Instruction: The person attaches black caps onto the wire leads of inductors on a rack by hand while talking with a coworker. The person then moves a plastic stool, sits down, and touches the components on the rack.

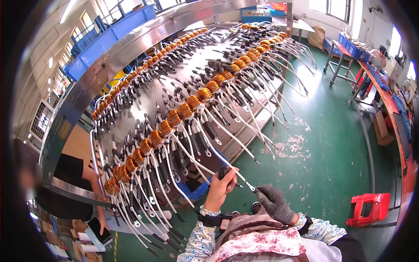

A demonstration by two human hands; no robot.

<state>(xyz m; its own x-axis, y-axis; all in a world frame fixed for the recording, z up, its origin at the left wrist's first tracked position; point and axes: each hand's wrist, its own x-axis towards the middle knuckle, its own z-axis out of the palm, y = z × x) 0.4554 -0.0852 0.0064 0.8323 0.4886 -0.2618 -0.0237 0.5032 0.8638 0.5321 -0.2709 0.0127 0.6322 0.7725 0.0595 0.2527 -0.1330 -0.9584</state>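
Rows of copper-wound coils [186,110] with white and black leads lie across a metal table [150,98]. My left hand [221,187], bare with a black band at the wrist, is closed around a white cable [218,156] and a small black piece [223,173]. The cable runs down to a ring terminal [252,188] at its end. My right hand [276,204], in a grey glove, has its fingers closed at that terminal. What lies inside the glove's grip is hidden.
Behind my left hand sits a blue bin [196,191] under the leads. At the left, a person's hand [104,225] holds a phone. A red stool [369,209] stands at the right, near a long red-topped bench [395,126]. Another person is at the far right.
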